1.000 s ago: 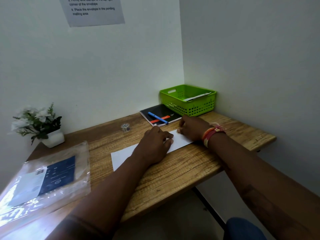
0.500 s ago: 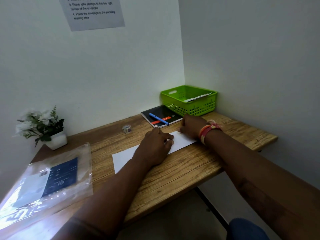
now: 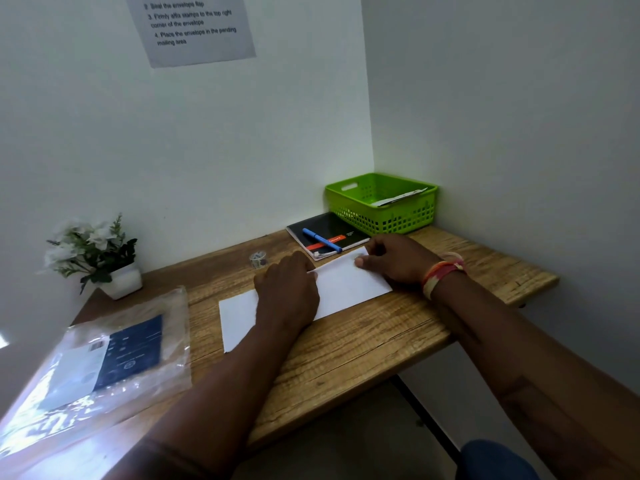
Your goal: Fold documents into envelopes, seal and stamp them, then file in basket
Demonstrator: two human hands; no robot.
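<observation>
Here the thin, floppy paper (image 3: 346, 285) creases easily: my right hand (image 3: 398, 259) pinches its far edge, my left hand (image 3: 287, 292) presses flat beside.

We see a white sheet of paper (image 3: 346, 285) lying flat on the wooden bench (image 3: 363, 344), its long side running from near left to far right, with its far right edge lifted and folded toward us under our hands. At the far right corner of the bench stands a bright green plastic basket (image 3: 381, 216) with latticed walls and a handle slot, upright against the walls, holding white envelopes (image 3: 401, 197) that lean on its right rim. Between the paper and the wall, just left of our hands, sits a small roll of stamps (image 3: 257, 259).
</observation>
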